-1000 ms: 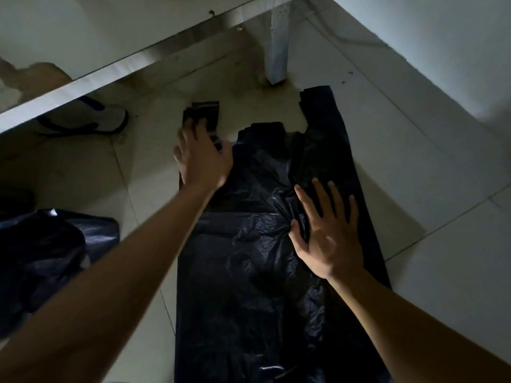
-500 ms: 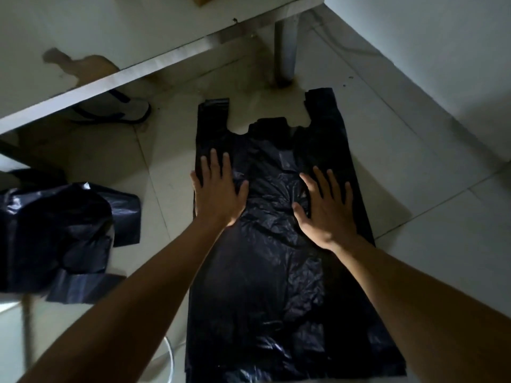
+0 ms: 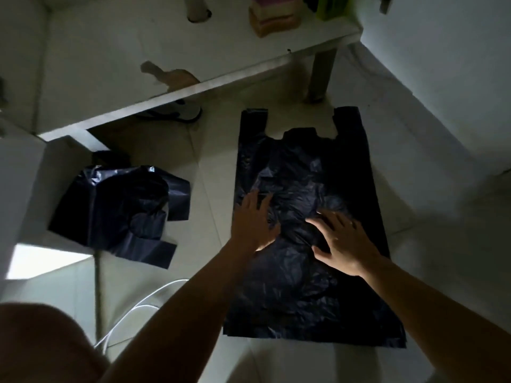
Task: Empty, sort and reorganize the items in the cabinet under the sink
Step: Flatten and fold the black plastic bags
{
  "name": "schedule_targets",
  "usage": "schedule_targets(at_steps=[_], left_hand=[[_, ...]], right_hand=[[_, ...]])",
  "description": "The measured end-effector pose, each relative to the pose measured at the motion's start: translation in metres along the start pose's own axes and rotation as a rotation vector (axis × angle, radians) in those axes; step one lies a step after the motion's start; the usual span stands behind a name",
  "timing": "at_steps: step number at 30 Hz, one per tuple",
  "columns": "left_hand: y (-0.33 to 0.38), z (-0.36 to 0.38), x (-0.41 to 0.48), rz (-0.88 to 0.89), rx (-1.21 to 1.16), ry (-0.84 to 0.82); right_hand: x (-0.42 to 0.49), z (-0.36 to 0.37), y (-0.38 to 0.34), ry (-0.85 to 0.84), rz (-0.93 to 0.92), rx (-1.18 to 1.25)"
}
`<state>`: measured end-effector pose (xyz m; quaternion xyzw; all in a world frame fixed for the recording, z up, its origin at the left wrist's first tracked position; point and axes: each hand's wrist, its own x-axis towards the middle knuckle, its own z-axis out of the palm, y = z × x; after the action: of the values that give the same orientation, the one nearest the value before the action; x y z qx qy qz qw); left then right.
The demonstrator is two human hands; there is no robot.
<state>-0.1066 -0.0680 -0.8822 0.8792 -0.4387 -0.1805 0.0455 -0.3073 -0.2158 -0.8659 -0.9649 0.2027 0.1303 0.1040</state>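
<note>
You've got the pale tiled floor [image 3: 431,217] filling the view, and the white cabinet shelf [image 3: 116,59] shows far more of itself than half a second ago, since your head has pulled back and up. Spread flat on the floor just in front of the shelf's leg lies the big black plastic bag [image 3: 304,294], both handles pointing away from you and lying flat, in the same spot as before. Off to your left, well apart from it, the heap of black bags [image 3: 116,211] sits crumpled against the cabinet's side. Your knee [image 3: 41,344] has come into the lower left corner. Now the hands: your left grip [image 3: 253,223] is released, fingers spread and palm down on the bag's left half, lower on the plastic than half a second ago. Your right grip [image 3: 345,244] is released too, flat on the wrinkled middle, a little blurred, its fingers now angled toward the left one; it has also slid back toward you. The two are closer together than before, with a ridge of creased plastic between them. Under the shelf edge the sandal [image 3: 179,113] lies where it was. Newly in view on the shelf are stacked sponges [image 3: 273,15], and a white cable [image 3: 138,308] loops on the floor by your left arm.
</note>
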Motion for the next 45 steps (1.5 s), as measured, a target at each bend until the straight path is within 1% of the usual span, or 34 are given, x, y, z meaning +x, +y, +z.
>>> schedule_targets(at_steps=[2, 3, 4, 6, 8, 10, 12, 14, 16, 18, 20, 22, 25, 27, 30, 32, 33, 34, 36, 39, 42, 43, 45], left_hand=[[-0.007, -0.017, 0.003, 0.025, -0.042, -0.13], [-0.013, -0.032, 0.005, 0.023, -0.065, -0.169], [-0.022, -0.048, 0.006, 0.004, -0.064, -0.173], [-0.053, -0.087, 0.003, -0.075, -0.036, -0.068], [-0.091, -0.124, -0.005, -0.212, -0.045, 0.035], [-0.132, -0.146, -0.018, -0.388, -0.059, 0.073], [-0.171, -0.155, -0.035, -0.58, -0.059, 0.097], [-0.197, -0.152, -0.054, -0.768, -0.118, 0.064], [-0.211, -0.138, -0.063, -0.863, -0.18, 0.035], [-0.22, -0.123, -0.067, -0.888, -0.189, 0.077], [-0.223, -0.112, -0.068, -0.864, -0.124, 0.128], [-0.223, -0.107, -0.068, -0.83, -0.039, 0.169], [-0.22, -0.109, -0.065, -0.811, -0.012, 0.203], [-0.213, -0.119, -0.063, -0.811, -0.059, 0.255], [-0.2, -0.144, -0.064, -0.747, -0.1, 0.472], [-0.193, -0.171, -0.064, -0.656, -0.222, 0.602], [-0.19, -0.185, -0.063, -0.614, -0.312, 0.629], [-0.186, -0.203, -0.062, -0.59, -0.405, 0.621], [-0.174, -0.245, -0.06, -0.538, -0.518, 0.546], [-0.15, -0.3, -0.059, -0.36, -0.518, 0.383], [-0.125, -0.341, -0.066, -0.183, -0.535, 0.291], [-0.108, -0.36, -0.069, -0.117, -0.536, 0.276], [-0.087, -0.388, -0.075, -0.036, -0.541, 0.249]], right_hand=[[0.007, -0.012, -0.007, -0.099, 0.016, -0.022], [0.013, -0.021, -0.01, -0.145, 0.02, -0.045], [0.021, -0.031, -0.014, -0.187, 0.021, -0.07], [0.04, -0.055, -0.028, -0.266, 0.001, -0.105], [0.06, -0.078, -0.048, -0.297, -0.027, -0.062], [0.076, -0.093, -0.075, -0.275, -0.065, 0.002], [0.092, -0.102, -0.109, -0.264, -0.08, 0.067], [0.103, -0.103, -0.139, -0.315, -0.066, 0.101], [0.104, -0.095, -0.158, -0.391, -0.022, 0.072], [0.099, -0.08, -0.171, -0.452, 0.031, 0.017], [0.089, -0.063, -0.176, -0.443, 0.079, -0.059], [0.083, -0.05, -0.179, -0.384, 0.104, -0.146], [0.078, -0.037, -0.177, -0.324, 0.079, -0.182], [0.077, -0.034, -0.172, -0.312, 0.062, -0.145], [0.076, -0.04, -0.161, -0.371, 0.024, -0.052], [0.074, -0.051, -0.153, -0.413, 0.005, 0.079], [0.073, -0.056, -0.15, -0.421, -0.001, 0.148], [0.071, -0.064, -0.148, -0.419, -0.007, 0.213], [0.067, -0.087, -0.147, -0.371, -0.049, 0.36], [0.07, -0.134, -0.149, -0.263, -0.11, 0.58], [0.074, -0.184, -0.151, -0.06, -0.106, 0.763], [0.071, -0.206, -0.147, 0.039, -0.113, 0.808], [0.071, -0.234, -0.146, 0.153, -0.099, 0.87]])
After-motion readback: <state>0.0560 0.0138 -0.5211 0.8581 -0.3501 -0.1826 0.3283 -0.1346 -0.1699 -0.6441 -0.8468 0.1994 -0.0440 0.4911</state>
